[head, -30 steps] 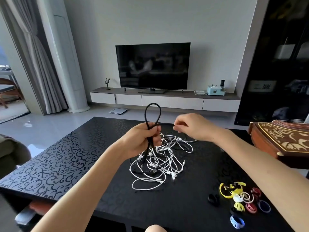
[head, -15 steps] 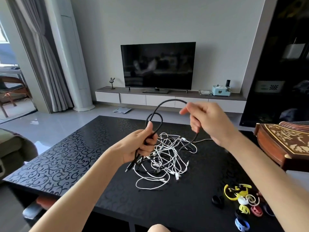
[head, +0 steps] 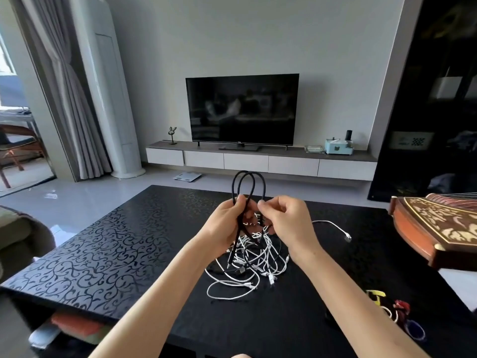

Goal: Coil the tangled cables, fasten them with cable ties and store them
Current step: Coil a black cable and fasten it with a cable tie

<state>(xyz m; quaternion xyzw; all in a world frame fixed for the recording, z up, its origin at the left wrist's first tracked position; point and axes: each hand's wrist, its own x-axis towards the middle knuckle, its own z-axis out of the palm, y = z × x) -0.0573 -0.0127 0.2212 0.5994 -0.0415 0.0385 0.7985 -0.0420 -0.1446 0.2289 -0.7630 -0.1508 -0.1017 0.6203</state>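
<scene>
Fingers point(head: 239, 202) of left hand point(head: 224, 228) and right hand point(head: 287, 223) grip black cable point(head: 264, 187) | patterned table point(head: 116, 241) | TV point(head: 242, 109)

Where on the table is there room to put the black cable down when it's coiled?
The table is bare on the left, from its edge to the white cable tangle. So is the strip nearest you. Crowded: the tangle mid-table, cable ties at front right.

- black cable point(head: 265, 188): stretch inside left hand point(head: 227, 226) covered by curled fingers; lower end lost in white cable tangle point(head: 247, 277)
- tangle's far part hidden behind right hand point(head: 286, 223)
- cable ties point(head: 398, 307): blurred, partly behind right forearm, count unclear
- wooden instrument point(head: 438, 228): cut off at right edge
</scene>
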